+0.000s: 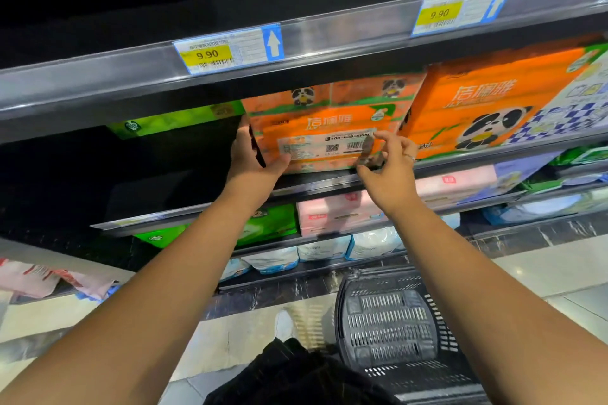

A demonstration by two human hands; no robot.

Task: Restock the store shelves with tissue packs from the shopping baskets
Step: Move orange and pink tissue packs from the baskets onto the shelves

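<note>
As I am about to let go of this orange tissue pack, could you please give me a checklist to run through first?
1. Orange tissue pack seated on the shelf: ok, its lower edge sits at the front lip.
2. Left hand grip: ok, it holds the pack's left edge, thumb on the front.
3. Right hand grip: cannot tell, the fingers at the lower right corner are blurred.
4. Room on the left: ok, a dark gap lies beside the pack.
5. Contact with the larger orange pack on the right: cannot tell.
6. Stock in the shopping basket: not ok, no packs show in it.
</note>
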